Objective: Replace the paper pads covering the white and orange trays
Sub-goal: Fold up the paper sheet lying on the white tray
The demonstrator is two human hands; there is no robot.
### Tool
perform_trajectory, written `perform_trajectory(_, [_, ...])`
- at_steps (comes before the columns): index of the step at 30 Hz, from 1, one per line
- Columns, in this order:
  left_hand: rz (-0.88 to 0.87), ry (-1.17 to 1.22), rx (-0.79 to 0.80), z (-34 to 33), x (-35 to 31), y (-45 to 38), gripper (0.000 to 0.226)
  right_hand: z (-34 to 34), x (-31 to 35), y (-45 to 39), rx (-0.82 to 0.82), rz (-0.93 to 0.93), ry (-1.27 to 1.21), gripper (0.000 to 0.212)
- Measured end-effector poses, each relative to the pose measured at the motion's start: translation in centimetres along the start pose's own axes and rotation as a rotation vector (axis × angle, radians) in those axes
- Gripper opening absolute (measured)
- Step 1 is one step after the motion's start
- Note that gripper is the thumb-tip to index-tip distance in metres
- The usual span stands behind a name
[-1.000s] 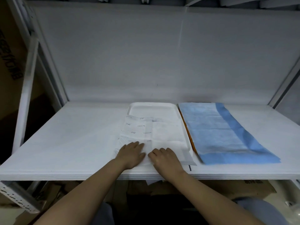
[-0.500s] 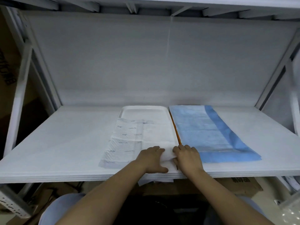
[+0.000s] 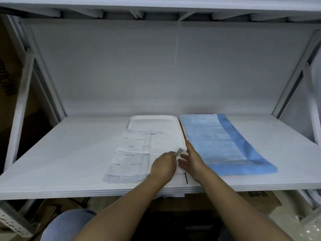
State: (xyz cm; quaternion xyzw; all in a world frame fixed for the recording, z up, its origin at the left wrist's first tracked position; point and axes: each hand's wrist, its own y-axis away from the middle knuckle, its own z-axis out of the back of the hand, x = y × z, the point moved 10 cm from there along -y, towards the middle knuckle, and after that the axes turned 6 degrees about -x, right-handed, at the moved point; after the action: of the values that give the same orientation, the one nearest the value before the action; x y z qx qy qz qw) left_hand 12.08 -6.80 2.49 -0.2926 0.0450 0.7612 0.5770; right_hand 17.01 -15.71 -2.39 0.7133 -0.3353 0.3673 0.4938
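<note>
Hands meet near the front edge of a white shelf (image 3: 69, 153), over the near end of a white tray (image 3: 152, 121) that lies lengthwise toward the back wall. The left hand (image 3: 164, 166) has its fingers curled, its grip pinching a corner flap of a white pad (image 3: 139, 152) that lies partly in the tray and partly spread over the shelf to the tray's left; the pad bears faint printed marks and its near end reaches close to the shelf's front edge. The right hand (image 3: 192, 160) lies just beside the left, fingers straight and slightly spread, its grip wide and holding nothing, the palm resting at the tray's near right corner where the white pad meets the blue pad (image 3: 220, 145). That blue pad lies flat just right of the white tray, with a darker blue band along its right and near edges, and runs from the back of the shelf toward the front edge. A thin orange strip of the orange tray (image 3: 183, 133) shows along the blue pad's left edge, touching the white tray's right rim; the rest of it is hidden beneath the pad. Below the shelf's front edge, cardboard boxes (image 3: 257, 197) show between the forearms and to the right.
</note>
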Motion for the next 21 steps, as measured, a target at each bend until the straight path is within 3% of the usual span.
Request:
perform_trajectory(3, [0.048, 0.184, 0.017, 0.4, 0.1, 0.3, 0.038, -2.2, -0.7, 0.4, 0.089, -0.117, -0.172, 0.064])
perform_trajectory(6, [0.144, 0.404, 0.097, 0.4, 0.0, 0.9, 0.041, -4.3, -1.2, 0.9, 0.123, -0.147, -0.166, 0.046])
perform_trajectory(10, [0.306, 0.748, 0.163, 0.7, -0.3, 1.6, 0.044, -5.6, -0.9, 0.5, 0.075, -0.047, -0.175, 0.022])
perform_trajectory(14, [0.576, 1.172, 0.065, 2.3, 1.4, 1.5, 0.034, -6.5, 0.0, 0.4, 0.009, 0.055, -0.03, 0.031])
perform_trajectory(21, [0.528, 1.003, 0.142, 5.7, 4.7, -0.5, 0.034, -14.2, 1.2, 1.6, 0.19, 0.43, 0.353, 0.025])
